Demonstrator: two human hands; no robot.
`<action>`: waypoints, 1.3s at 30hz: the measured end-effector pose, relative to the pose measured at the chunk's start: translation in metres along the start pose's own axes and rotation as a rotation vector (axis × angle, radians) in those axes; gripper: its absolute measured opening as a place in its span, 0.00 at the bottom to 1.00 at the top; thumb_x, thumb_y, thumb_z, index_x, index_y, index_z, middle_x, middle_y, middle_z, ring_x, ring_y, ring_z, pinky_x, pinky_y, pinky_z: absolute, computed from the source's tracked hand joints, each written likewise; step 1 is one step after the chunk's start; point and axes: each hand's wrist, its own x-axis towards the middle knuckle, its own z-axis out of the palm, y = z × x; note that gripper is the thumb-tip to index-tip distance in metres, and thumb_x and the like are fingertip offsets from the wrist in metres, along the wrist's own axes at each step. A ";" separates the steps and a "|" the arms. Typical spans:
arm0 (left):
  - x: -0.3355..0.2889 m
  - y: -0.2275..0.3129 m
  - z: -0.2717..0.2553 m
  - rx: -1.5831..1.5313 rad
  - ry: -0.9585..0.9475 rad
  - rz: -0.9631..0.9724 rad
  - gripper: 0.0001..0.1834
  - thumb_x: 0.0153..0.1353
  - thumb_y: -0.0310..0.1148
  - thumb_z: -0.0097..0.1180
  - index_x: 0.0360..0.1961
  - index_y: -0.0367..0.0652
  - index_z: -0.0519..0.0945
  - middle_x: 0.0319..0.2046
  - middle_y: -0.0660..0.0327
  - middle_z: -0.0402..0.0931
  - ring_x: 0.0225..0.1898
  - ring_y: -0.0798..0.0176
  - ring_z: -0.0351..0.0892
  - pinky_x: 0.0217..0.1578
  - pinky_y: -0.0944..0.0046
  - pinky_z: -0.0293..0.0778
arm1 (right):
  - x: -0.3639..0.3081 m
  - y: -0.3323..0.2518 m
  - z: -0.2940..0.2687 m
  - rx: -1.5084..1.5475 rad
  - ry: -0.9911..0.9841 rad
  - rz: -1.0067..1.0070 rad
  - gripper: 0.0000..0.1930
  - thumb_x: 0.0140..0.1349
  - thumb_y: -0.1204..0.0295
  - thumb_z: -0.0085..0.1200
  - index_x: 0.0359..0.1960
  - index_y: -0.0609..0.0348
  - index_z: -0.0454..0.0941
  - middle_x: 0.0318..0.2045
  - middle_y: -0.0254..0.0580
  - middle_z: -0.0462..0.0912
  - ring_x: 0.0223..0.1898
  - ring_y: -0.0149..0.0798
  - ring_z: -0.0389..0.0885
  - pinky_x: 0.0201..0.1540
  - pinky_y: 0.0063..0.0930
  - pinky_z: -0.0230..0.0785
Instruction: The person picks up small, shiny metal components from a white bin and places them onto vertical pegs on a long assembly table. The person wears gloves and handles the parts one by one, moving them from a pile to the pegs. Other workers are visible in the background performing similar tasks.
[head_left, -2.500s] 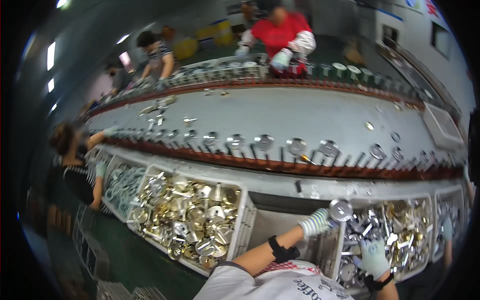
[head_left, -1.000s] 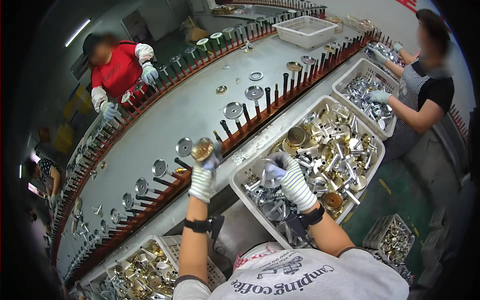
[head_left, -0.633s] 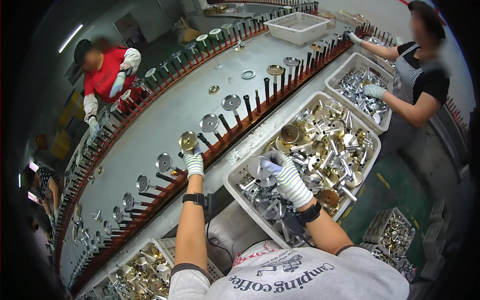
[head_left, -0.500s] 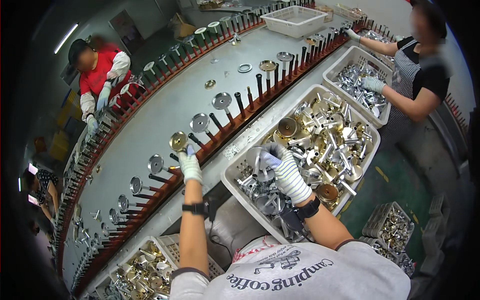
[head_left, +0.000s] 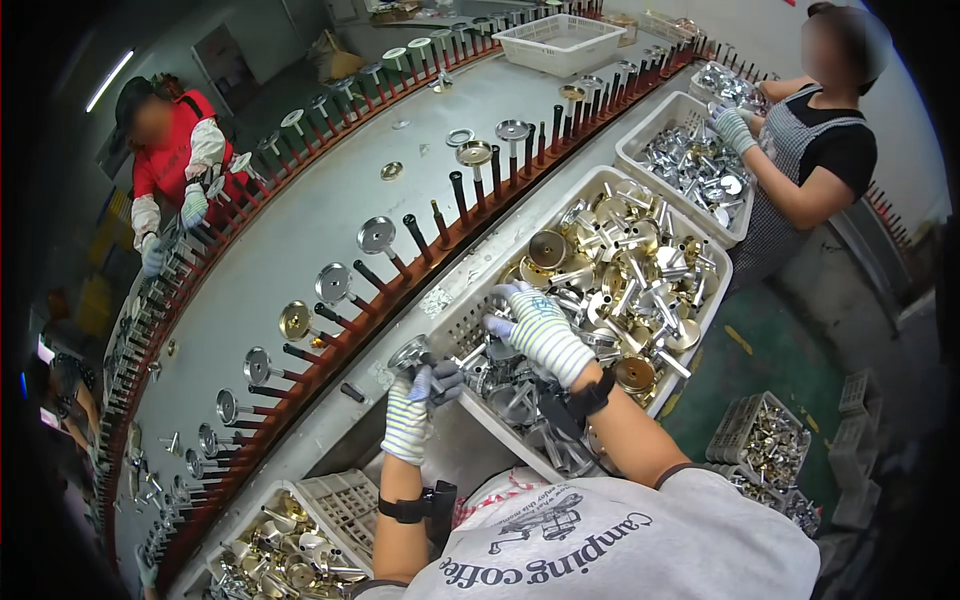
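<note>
My left hand (head_left: 408, 420), in a striped knit glove, is closed on a silver disc-shaped metal part with a stem (head_left: 410, 354), beside the left edge of a large grey crate (head_left: 470, 405). My right hand (head_left: 545, 335), also gloved, reaches over the crate's left side. Its thumb and forefinger are apart, and I see nothing between them. Under and around it lie silver metal parts (head_left: 515, 395), with gold-toned parts (head_left: 650, 270) heaped farther right. Along the curved red rack, a gold disc (head_left: 296, 321) stands on a peg near a silver disc (head_left: 333, 283).
A grey table (head_left: 300, 230) curves away behind the rack of upright black pegs. A co-worker (head_left: 820, 160) stands by another crate (head_left: 735, 225) at right; one in red (head_left: 170, 150) works at the far left. A second crate of parts (head_left: 290, 560) sits below left. Stacked crates (head_left: 765, 440) stand on the floor.
My left hand has left the gold disc on the rack, come back toward the crate and now holds a silver part. The rack's discs have shifted down-left in view. The right co-worker's hands moved together.
</note>
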 end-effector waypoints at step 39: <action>0.109 0.003 0.164 0.935 -0.083 0.353 0.25 0.62 0.31 0.50 0.61 0.40 0.68 0.51 0.50 0.75 0.54 0.55 0.73 0.57 0.57 0.66 | 0.023 0.067 -0.131 1.453 -0.191 0.269 0.19 0.64 0.68 0.53 0.53 0.64 0.70 0.37 0.37 0.79 0.36 0.29 0.79 0.43 0.27 0.76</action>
